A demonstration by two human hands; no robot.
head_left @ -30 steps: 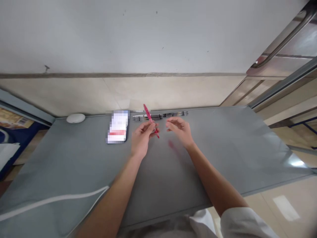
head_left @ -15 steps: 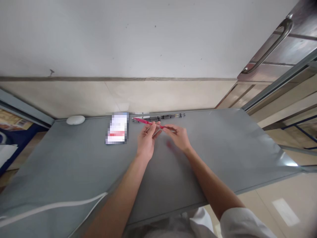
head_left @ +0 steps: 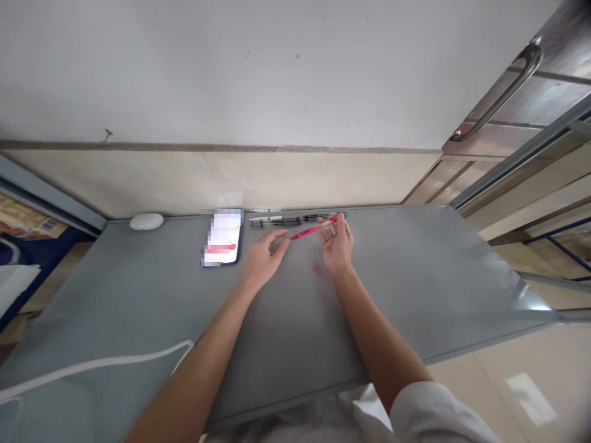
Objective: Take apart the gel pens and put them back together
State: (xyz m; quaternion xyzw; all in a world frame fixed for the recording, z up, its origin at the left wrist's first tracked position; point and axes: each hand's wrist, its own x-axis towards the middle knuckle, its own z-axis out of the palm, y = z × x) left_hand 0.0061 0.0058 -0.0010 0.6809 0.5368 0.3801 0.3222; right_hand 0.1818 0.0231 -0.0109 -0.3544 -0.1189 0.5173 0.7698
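Observation:
A pink pen (head_left: 310,231) is held above the table, slanting up to the right. My right hand (head_left: 338,243) grips it near its right end between thumb and fingers, with the other fingers loosely curled below. My left hand (head_left: 265,258) is beside the pen's left tip, thumb and index finger curved and a little apart; whether they touch the tip I cannot tell. Just behind my hands, several dark pens (head_left: 277,221) lie in a row along the table's back edge. Part of that row is hidden by my right hand and the pink pen.
A phone (head_left: 222,237) with a lit, blurred screen lies left of the pens on the grey table (head_left: 152,295). A white rounded case (head_left: 146,221) sits at the back left. A white cable (head_left: 92,368) crosses the front left. Behind rises a wall (head_left: 295,178).
The pink pen has turned and shifted right; its right end is now raised. My left hand has slid off its middle toward the left tip, while my right hand has rolled palm-up.

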